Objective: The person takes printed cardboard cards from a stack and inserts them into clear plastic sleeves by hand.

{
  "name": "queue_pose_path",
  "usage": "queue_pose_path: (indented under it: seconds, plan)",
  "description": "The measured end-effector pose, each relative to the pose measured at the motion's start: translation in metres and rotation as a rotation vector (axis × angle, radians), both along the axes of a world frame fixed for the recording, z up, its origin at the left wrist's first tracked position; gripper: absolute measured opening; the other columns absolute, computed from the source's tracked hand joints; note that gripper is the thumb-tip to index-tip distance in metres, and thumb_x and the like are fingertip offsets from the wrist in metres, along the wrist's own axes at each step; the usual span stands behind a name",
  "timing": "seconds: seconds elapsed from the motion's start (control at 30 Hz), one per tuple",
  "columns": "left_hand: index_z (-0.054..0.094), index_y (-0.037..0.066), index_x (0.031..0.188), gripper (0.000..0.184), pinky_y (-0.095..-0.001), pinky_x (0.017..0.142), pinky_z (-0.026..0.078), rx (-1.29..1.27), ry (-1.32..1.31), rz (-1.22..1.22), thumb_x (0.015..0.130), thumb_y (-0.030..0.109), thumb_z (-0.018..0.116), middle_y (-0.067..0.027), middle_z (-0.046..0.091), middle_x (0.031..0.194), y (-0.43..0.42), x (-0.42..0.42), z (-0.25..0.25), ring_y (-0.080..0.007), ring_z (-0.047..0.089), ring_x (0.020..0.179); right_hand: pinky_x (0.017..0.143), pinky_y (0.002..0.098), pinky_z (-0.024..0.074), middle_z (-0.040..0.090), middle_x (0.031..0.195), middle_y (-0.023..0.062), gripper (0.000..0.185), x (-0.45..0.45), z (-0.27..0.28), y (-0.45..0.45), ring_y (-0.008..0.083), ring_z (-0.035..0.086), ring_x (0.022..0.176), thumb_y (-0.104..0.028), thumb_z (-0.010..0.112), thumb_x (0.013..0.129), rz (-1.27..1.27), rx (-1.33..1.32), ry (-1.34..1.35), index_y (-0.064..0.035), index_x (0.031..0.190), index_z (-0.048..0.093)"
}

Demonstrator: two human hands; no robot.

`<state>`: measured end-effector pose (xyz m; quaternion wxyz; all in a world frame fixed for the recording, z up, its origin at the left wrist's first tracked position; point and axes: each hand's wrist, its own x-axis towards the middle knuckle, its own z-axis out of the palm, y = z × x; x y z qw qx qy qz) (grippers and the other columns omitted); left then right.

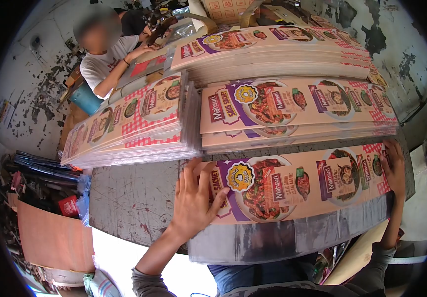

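A long printed sheet with food pictures lies on the grey table before me. Clear plastic extends from its near side past the table's front edge. My left hand rests on the sheet's left end, fingers apart. At the far right end, my right hand touches the sheet's edge with its fingers bent; whether they pinch it is unclear. Right behind the sheet is a stack of similar printed sheets.
More stacks stand at the left and at the back. A co-worker in a white shirt works at the back left beside a blue container. A wooden board stands at the lower left.
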<state>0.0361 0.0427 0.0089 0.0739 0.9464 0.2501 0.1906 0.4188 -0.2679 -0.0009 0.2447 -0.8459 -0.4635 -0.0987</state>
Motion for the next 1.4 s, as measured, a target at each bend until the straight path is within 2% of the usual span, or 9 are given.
queue_pose_path:
  seconds: [0.1, 0.23, 0.33, 0.4, 0.5, 0.8, 1.4]
  plan:
    - [0.042, 0.002, 0.123, 0.05, -0.0486, 0.095, 0.034, -0.061, 0.017, 0.009, 0.084, 0.028, 0.059, -0.0233, 0.042, 0.12, -0.0024, 0.0002, 0.0034, -0.04, 0.04, 0.116, 0.089, 0.0351, 0.0421, 0.049, 0.118, 0.0182, 0.032, 0.0, 0.0, 0.0003, 0.0321, 0.054, 0.105, -0.009, 0.052, 0.086, 0.01, 0.009, 0.005, 0.0051, 0.115, 0.05]
    - [0.045, 0.003, 0.122, 0.054, -0.0462, 0.09, 0.038, 0.018, 0.002, -0.002, 0.082, 0.034, 0.063, -0.0235, 0.042, 0.117, 0.0003, 0.0001, 0.0, -0.039, 0.045, 0.109, 0.09, 0.035, 0.041, 0.049, 0.117, 0.0182, 0.032, -0.004, 0.0041, 0.003, 0.0328, 0.053, 0.106, -0.009, 0.052, 0.086, -0.005, 0.003, 0.04, 0.0051, 0.115, 0.05]
    - [0.045, 0.003, 0.121, 0.053, -0.046, 0.09, 0.038, 0.015, -0.004, -0.009, 0.081, 0.033, 0.063, -0.0234, 0.042, 0.117, 0.0001, 0.0007, -0.0003, -0.0393, 0.045, 0.109, 0.092, 0.0353, 0.0394, 0.05, 0.116, 0.0186, 0.032, -0.0038, 0.0036, 0.0025, 0.0339, 0.052, 0.107, -0.01, 0.052, 0.086, -0.01, -0.018, -0.002, 0.0048, 0.114, 0.05]
    - [0.044, 0.001, 0.121, 0.048, -0.0472, 0.093, 0.037, -0.043, -0.014, 0.013, 0.082, 0.024, 0.061, -0.0235, 0.043, 0.118, -0.0019, 0.0019, 0.0022, -0.0408, 0.042, 0.114, 0.088, 0.0368, 0.041, 0.05, 0.113, 0.0179, 0.032, -0.003, 0.0035, 0.0026, 0.0338, 0.052, 0.103, -0.013, 0.053, 0.085, 0.001, -0.017, -0.049, 0.0032, 0.113, 0.051]
    - [0.044, 0.001, 0.121, 0.048, -0.0469, 0.092, 0.038, -0.036, -0.015, 0.035, 0.081, 0.023, 0.062, -0.0234, 0.044, 0.118, -0.0032, 0.0028, 0.0034, -0.0405, 0.043, 0.113, 0.086, 0.0364, 0.0412, 0.05, 0.111, 0.0181, 0.032, -0.0053, 0.0059, 0.0044, 0.0333, 0.052, 0.101, -0.014, 0.053, 0.086, 0.004, -0.031, -0.042, 0.0036, 0.113, 0.051]
    - [0.043, 0.002, 0.122, 0.049, -0.0464, 0.093, 0.036, -0.053, 0.008, 0.04, 0.083, 0.027, 0.06, -0.0226, 0.044, 0.119, -0.0028, 0.0026, 0.0021, -0.0388, 0.042, 0.114, 0.087, 0.0364, 0.0415, 0.051, 0.112, 0.0176, 0.032, -0.0034, 0.0042, 0.0048, 0.0324, 0.053, 0.1, -0.014, 0.053, 0.086, 0.018, -0.003, -0.016, 0.0035, 0.113, 0.051]
    - [0.043, 0.002, 0.122, 0.049, -0.0471, 0.095, 0.036, -0.047, -0.005, 0.02, 0.083, 0.025, 0.06, -0.0231, 0.043, 0.121, -0.0018, 0.0029, 0.0033, -0.0399, 0.043, 0.113, 0.088, 0.0371, 0.0408, 0.051, 0.112, 0.018, 0.032, -0.0035, 0.0039, 0.0057, 0.0332, 0.052, 0.102, -0.015, 0.053, 0.086, -0.004, -0.006, -0.035, 0.0036, 0.112, 0.052]
